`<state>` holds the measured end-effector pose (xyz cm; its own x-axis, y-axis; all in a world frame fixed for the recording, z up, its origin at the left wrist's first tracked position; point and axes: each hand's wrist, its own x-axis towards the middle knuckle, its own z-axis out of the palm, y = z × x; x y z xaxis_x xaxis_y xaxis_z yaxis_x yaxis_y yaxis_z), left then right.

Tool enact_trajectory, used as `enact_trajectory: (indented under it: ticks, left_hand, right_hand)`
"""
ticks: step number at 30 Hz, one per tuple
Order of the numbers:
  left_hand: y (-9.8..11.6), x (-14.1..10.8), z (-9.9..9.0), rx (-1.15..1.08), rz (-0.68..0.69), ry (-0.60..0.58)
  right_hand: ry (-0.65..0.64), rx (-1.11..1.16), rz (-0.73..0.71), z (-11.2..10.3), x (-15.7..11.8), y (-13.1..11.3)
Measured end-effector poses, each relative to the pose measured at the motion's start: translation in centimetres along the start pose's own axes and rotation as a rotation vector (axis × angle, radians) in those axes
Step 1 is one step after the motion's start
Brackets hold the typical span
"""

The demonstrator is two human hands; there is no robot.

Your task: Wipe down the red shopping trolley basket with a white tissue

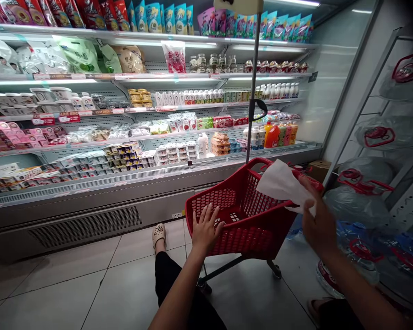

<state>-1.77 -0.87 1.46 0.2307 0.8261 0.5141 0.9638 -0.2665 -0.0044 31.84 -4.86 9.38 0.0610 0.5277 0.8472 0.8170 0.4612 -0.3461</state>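
Observation:
A red plastic shopping cart stands right in front of me, with a dark pole rising at its far side. My left hand rests on the near left rim of its basket, fingers spread and holding nothing. Pinched in my right hand is a white sheet that looks like a tissue. It hangs over the cart's right end, close to the handle. The tips of some right-hand fingers are partly covered by the tissue.
An open refrigerated display with several shelves of dairy, drinks and bagged goods runs along the far side. To the right, a rack holds large water bottles with red handles. Tiled floor lies below, where a clog shows.

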Motion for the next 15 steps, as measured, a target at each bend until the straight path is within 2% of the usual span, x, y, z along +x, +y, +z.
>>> enact_trajectory:
  ticks: [2,5,6,8,11,15]
  left_hand:
    - [0.3,-0.1,0.0,-0.009,0.008,-0.004]
    - [0.6,-0.2,0.2,-0.022,0.018,-0.007]
    - [0.6,-0.3,0.3,-0.023,0.022,-0.005]
    - [0.6,-0.3,0.4,-0.019,0.031,0.005]
    - [0.5,-0.3,0.6,-0.012,0.037,0.02]
    - [0.5,-0.3,0.7,-0.016,0.027,0.016]
  right_hand:
    - [-0.096,0.007,-0.114,2.2,-1.3,-1.3]
    - [-0.415,-0.046,-0.413,6.8,-5.1,-2.7]
    - [-0.467,-0.077,-0.464,8.1,-6.4,-3.1]
    - [-0.527,-0.126,-0.478,9.8,-8.4,-3.5]
    - [-0.58,-0.13,-0.453,10.3,-9.3,-3.5]
    - [-0.563,-0.128,-0.469,10.2,-8.0,-2.3]
